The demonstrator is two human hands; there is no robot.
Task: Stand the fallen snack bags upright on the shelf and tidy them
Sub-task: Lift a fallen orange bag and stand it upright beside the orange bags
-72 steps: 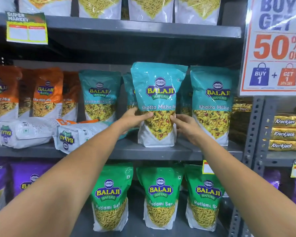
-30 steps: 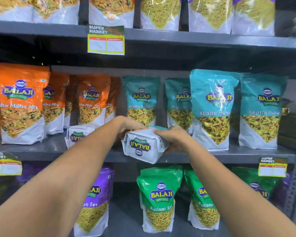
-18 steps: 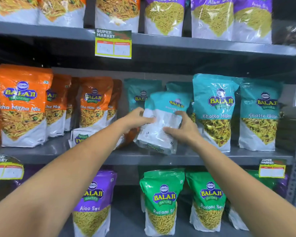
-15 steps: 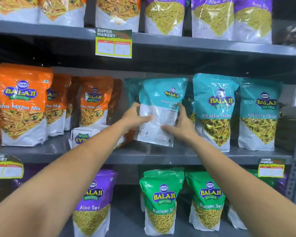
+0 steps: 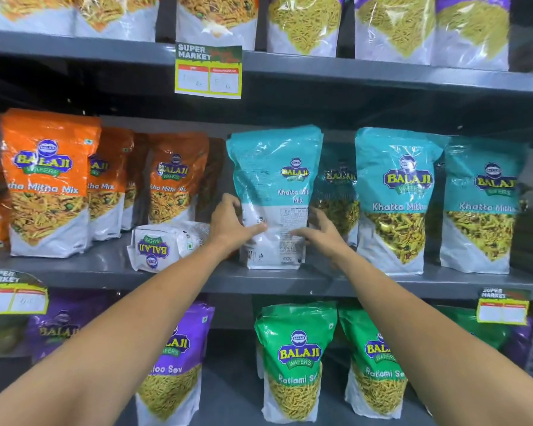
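Now upright mid-frame, the teal bag [image 5: 274, 195] (back outward) sits loosely between spread left hand [image 5: 231, 226] and right hand [image 5: 323, 233]; released crooked, it might topple.

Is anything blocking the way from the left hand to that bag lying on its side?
Nothing visible does. The fallen bag lies on the shelf just left of the left hand, with open space between them.
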